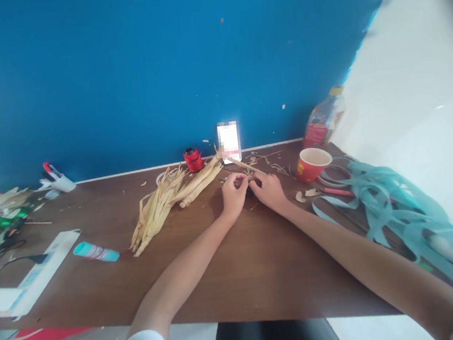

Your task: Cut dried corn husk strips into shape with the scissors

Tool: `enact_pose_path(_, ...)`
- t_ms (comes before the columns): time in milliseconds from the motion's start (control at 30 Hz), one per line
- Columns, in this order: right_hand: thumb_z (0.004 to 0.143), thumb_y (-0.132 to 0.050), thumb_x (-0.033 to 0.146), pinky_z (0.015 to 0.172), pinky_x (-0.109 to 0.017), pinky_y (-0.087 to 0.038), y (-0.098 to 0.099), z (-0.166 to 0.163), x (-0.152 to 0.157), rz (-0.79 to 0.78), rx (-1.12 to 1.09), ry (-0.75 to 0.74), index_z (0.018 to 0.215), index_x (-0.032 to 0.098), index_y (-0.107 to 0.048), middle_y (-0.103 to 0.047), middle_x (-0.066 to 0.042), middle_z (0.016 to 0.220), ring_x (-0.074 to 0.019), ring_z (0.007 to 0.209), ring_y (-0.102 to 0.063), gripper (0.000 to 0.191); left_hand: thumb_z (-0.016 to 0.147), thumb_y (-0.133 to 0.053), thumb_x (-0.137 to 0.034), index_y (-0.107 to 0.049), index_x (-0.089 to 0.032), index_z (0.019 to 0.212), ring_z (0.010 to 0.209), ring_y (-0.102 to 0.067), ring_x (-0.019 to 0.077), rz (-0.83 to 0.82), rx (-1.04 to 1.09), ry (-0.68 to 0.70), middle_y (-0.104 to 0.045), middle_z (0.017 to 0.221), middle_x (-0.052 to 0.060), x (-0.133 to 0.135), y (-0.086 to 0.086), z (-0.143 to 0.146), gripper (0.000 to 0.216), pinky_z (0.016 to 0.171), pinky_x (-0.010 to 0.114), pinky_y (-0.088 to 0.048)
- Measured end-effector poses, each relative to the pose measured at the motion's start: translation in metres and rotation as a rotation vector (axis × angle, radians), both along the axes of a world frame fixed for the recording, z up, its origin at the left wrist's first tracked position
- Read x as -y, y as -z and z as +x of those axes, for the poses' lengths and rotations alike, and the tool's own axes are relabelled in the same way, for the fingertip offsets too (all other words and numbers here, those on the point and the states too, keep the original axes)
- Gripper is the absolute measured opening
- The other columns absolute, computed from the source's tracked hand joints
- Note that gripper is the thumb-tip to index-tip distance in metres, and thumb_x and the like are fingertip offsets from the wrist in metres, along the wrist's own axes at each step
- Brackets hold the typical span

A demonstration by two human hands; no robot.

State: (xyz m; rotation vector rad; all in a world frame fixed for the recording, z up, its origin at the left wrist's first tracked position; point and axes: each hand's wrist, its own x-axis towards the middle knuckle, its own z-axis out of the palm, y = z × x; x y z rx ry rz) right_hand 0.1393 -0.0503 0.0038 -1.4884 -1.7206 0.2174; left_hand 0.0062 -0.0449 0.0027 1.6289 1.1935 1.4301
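Both my hands meet near the back of the brown table (pixel 236 276). My left hand (pixel 233 193) is closed in a pinch, and my right hand (pixel 267 189) is closed beside it. Together they grip a small dark piece with a dry straw strip (pixel 246 167) running up and left from it. What the dark piece is, I cannot make out. A bundle of pale dried husk strips (pixel 165 202) lies just left of my left hand.
A red paper cup (pixel 312 164) stands right of my hands, a plastic bottle (pixel 323 118) behind it. Teal ribbon loops (pixel 394 212) cover the right side. A red spool (pixel 193 160) and a phone (pixel 228 141) stand by the blue wall. A teal tube (pixel 96 252) and power strip (pixel 39 271) lie left.
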Motion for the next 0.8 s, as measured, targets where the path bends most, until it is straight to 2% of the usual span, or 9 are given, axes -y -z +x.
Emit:
enact_pose_path(133, 0.081, -0.051, 0.031, 0.063, -0.029, -0.038, -0.003, -0.0008, 0.0015, 0.0, -0.023, 0.017, 0.065, 0.023, -0.056, -0.063, -0.001, 0.062, -0.019, 0.062, -0.057, 0.019, 0.085, -0.062, -0.026, -0.067, -0.018, 0.088, 0.079, -0.062, 0.0144, -0.01, 0.005, -0.003, -0.07, 0.089, 0.004, 0.0008, -0.0014, -0.0002, 0.009, 0.075, 0.027, -0.049)
enact_pose_path(367, 0.082, -0.05, 0.029, 0.061, -0.028, -0.036, -0.0055, -0.0007, 0.0029, -0.039, -0.029, 0.001, 0.067, 0.023, -0.056, -0.063, -0.001, 0.065, -0.0191, 0.065, -0.056, 0.017, 0.084, -0.063, -0.025, -0.067, -0.018, 0.087, 0.077, -0.062, 0.0142, -0.035, 0.008, -0.007, -0.07, 0.087, 0.004, -0.0015, 0.0004, 0.0003, 0.009, 0.074, 0.027, -0.049)
enact_pose_path(633, 0.079, -0.051, 0.027, 0.06, -0.028, -0.034, 0.0, 0.0006, -0.0004, 0.048, -0.093, -0.027, 0.061, 0.022, -0.05, -0.055, 0.001, 0.057, -0.0156, 0.057, -0.049, 0.019, 0.085, -0.062, -0.025, -0.069, -0.017, 0.09, 0.078, -0.062, 0.0135, -0.056, 0.009, 0.018, -0.071, 0.092, 0.006, -0.0013, 0.0008, 0.0005, 0.012, 0.074, 0.025, -0.048)
enact_pose_path(800, 0.078, -0.051, 0.026, 0.061, -0.027, -0.035, -0.0025, 0.0003, 0.0011, 0.037, -0.13, -0.034, 0.061, 0.021, -0.051, -0.053, 0.002, 0.056, -0.0147, 0.057, -0.048, 0.018, 0.085, -0.061, -0.025, -0.069, -0.017, 0.086, 0.081, -0.062, 0.0148, -0.046, -0.006, 0.02, -0.069, 0.089, 0.005, -0.002, 0.0, 0.0008, 0.012, 0.075, 0.025, -0.047)
